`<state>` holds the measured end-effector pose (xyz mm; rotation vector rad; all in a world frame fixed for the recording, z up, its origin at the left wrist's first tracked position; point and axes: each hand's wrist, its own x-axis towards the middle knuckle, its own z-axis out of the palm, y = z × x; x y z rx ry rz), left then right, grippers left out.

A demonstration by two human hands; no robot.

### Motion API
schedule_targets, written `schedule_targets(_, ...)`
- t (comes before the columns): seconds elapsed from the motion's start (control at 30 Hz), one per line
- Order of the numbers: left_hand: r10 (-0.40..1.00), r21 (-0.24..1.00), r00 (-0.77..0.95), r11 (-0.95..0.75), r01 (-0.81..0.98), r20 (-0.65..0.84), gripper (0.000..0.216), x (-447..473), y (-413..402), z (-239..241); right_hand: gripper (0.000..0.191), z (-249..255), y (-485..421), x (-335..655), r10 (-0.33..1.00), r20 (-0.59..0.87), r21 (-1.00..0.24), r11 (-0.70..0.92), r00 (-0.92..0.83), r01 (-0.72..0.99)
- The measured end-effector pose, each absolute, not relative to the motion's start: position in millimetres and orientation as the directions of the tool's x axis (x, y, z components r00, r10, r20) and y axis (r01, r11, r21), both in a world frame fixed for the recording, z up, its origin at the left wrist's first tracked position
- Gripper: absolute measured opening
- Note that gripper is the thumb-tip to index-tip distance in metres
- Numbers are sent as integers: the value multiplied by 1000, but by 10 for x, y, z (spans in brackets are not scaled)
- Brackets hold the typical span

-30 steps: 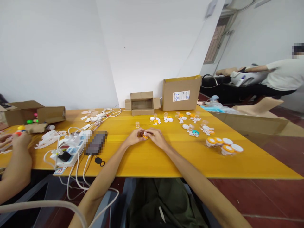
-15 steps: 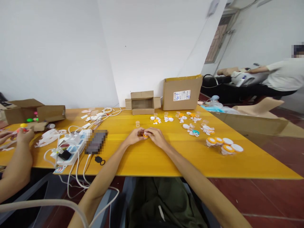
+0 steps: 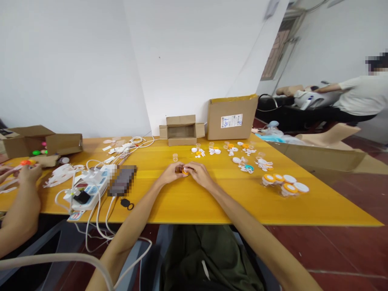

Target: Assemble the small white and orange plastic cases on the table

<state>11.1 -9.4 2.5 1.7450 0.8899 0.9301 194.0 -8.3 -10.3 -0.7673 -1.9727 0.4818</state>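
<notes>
My left hand (image 3: 173,173) and my right hand (image 3: 195,173) meet over the middle of the table, fingers closed around one small orange-and-white round plastic piece (image 3: 184,171). Fingers cover most of it, so its exact kind is hidden. Just beyond my left hand a small clear plastic cup (image 3: 175,157) stands upright. Past my right hand lie groups of loose parts: white discs (image 3: 217,151), small white pieces, orange rings and a teal ring (image 3: 249,167). To the right sits a cluster of clear containers with orange-and-white lids (image 3: 289,188).
A small open carton (image 3: 182,141) and a large closed cardboard box (image 3: 232,118) stand by the wall. Leftward are a power strip (image 3: 93,194) with cables, a phone (image 3: 123,180) and a co-worker's hands (image 3: 28,173) holding an orange item. Another person sits at far right.
My hands stay together on the orange-and-white piece, with only slight finger movement. The view has shifted a little. At left, the co-worker's orange item has turned slightly.
</notes>
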Motion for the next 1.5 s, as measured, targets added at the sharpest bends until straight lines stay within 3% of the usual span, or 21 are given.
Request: schedule_targets(1.5, 865, 934, 454, -317, 164, 214, 30, 141, -125, 84, 13, -112, -94, 1902, 695, 634, -600, 718, -339, 352)
